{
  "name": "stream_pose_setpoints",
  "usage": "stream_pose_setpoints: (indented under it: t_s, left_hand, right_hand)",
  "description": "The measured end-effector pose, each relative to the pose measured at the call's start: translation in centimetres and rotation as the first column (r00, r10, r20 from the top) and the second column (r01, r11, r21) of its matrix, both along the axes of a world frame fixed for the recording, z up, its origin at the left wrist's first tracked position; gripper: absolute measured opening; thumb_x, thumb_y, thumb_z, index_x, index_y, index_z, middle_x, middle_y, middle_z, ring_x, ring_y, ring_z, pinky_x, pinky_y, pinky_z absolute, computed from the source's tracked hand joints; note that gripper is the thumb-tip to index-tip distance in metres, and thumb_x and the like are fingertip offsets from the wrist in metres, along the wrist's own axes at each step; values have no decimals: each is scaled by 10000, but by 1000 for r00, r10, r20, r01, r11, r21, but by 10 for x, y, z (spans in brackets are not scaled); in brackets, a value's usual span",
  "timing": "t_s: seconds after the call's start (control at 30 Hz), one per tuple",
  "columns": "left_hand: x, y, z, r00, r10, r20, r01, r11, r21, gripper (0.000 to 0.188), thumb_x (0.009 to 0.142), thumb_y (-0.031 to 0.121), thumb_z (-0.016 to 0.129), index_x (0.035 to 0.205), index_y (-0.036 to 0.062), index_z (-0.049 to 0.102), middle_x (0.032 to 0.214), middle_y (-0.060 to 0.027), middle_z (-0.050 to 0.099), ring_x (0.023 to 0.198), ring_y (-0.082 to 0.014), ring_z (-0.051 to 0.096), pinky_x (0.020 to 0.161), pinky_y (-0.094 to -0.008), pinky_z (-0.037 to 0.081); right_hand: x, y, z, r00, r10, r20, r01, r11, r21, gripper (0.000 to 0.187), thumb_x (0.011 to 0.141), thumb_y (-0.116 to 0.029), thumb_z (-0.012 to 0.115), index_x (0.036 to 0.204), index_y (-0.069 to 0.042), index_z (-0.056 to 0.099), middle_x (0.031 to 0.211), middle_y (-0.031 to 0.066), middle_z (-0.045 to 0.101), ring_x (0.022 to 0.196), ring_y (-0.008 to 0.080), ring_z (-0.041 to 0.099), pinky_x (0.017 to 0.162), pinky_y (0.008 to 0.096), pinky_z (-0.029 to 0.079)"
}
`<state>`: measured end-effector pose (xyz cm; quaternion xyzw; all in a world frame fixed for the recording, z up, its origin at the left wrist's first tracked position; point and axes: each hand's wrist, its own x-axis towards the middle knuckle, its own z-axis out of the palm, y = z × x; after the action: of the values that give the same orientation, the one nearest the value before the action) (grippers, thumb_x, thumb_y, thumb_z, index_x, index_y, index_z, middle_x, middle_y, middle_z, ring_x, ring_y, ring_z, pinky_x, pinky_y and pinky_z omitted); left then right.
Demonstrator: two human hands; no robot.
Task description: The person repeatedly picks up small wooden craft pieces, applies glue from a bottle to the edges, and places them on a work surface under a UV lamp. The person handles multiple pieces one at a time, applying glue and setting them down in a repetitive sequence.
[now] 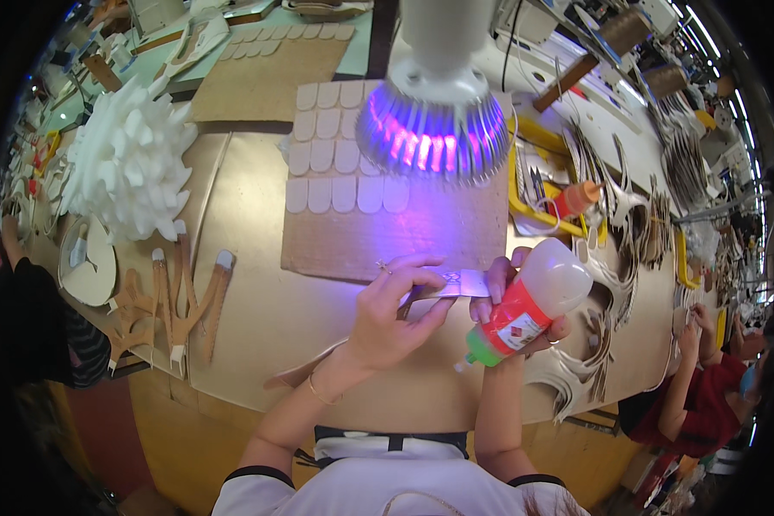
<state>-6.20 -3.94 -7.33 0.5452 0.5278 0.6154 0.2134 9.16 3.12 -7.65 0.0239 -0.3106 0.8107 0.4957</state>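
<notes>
Under the lamp, my left hand [402,303] pinches one end of a small flat pale piece [461,283] with a dark printed pattern. The fingertips of my right hand [500,288] hold its other end. That same hand also grips a squeeze bottle [533,297] with a translucent body, a red label and a green cap; the bottle is tilted with its tip down to the left. A tan leather strip [294,375] lies by my left forearm; whether it joins the held piece is hidden.
A lamp with a finned metal head [434,129] glows violet over a brown board [318,245] bearing rows of rounded pale pieces. To the left are forked tan straps [179,322] and white spiky foam [129,159]. At right stand a yellow basket [518,189], an orange bottle [576,199] and cut leather parts [606,284].
</notes>
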Motion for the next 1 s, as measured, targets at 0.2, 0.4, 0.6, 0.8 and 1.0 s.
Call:
stream_pose_setpoints:
  t_s: [0.2,0.4,0.6,0.8,1.0]
  left_hand:
    - [-36,11,-8,995,61,-77,-62,998,-8,244,783,9,688,1015,23,613,1053,-129,628,859,-237,651,676,-300,550]
    - [-43,11,-22,973,176,-152,-174,984,22,203,792,5,685,985,26,627,1001,-144,652,794,-255,661,661,-305,529]
    - [-43,10,-30,958,219,-184,-220,975,16,183,814,-13,652,989,22,612,957,-142,653,757,-252,657,639,-320,527]
    - [-41,9,-31,984,150,-100,-156,986,-56,115,872,1,593,985,1,571,869,-143,641,690,-223,651,607,-312,514]
    - [-31,4,-20,911,-59,408,237,884,-402,127,979,131,459,987,9,495,787,-85,625,648,-133,630,545,-263,479]
  right_hand:
    - [-40,16,-4,993,-59,102,62,998,-29,759,732,-474,657,1229,26,377,882,164,476,668,251,521,621,378,480]
    - [-52,11,-23,992,-118,48,124,976,-181,770,752,-503,623,1298,-28,359,914,158,469,655,237,456,601,364,459]
    - [-59,5,-24,977,-168,133,197,949,-246,814,760,-536,602,1337,-31,329,893,158,457,655,233,467,593,342,445]
    - [-55,2,-23,949,-216,231,257,952,-165,822,769,-557,582,1337,-14,337,903,164,467,701,238,487,639,354,439]
    - [-37,2,-10,785,-515,345,571,817,-80,798,758,-521,593,1304,21,379,1037,154,511,880,246,519,770,372,447]
